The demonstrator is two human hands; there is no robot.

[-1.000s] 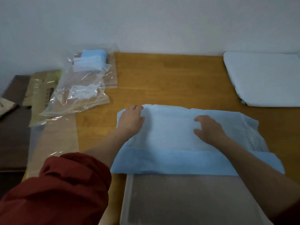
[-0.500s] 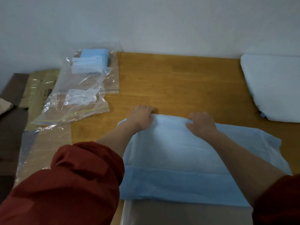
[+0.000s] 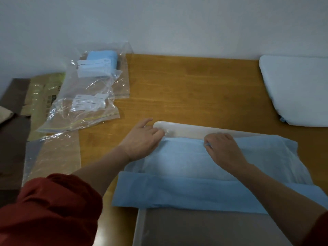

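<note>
Head cam, looking down at the wooden table [image 3: 195, 82]: the blue pad [image 3: 204, 167] lies flat in front of me, approx. centre-right of the top, its near edge doubled into a darker blue band that overlaps the rim of a clear plastic box [image 3: 204, 229] at the table's near side. The pad's far edge is turned over into a pale whitish roll [image 3: 186, 130] running left to right. My L hand [image 3: 142, 139] sits at the roll's left end, fingers mostly straight and spread, not wrapped round anything, thumb side touching the roll, index pointing out past it over bare wood. My R hand [image 3: 222, 150] is further along, knuckles up, fingers curled tight w/ the tips tucked in at the seam betw. roll and flat pad, so it pinches the pad's edge there; a bit of blue shows betw. the fingers. Red sleeve [image 3: 49, 210] is bunched up on my L forearm. Off to the left, well apart from the pad: clear zip bags [image 3: 79, 105] w/ white labels, one holding a folded light-blue item [image 3: 102, 56], lying partly on brown paper packaging [image 3: 40, 96]. Far right corner: a stack of white pads [image 3: 298, 89], not touching the blue one.
</note>
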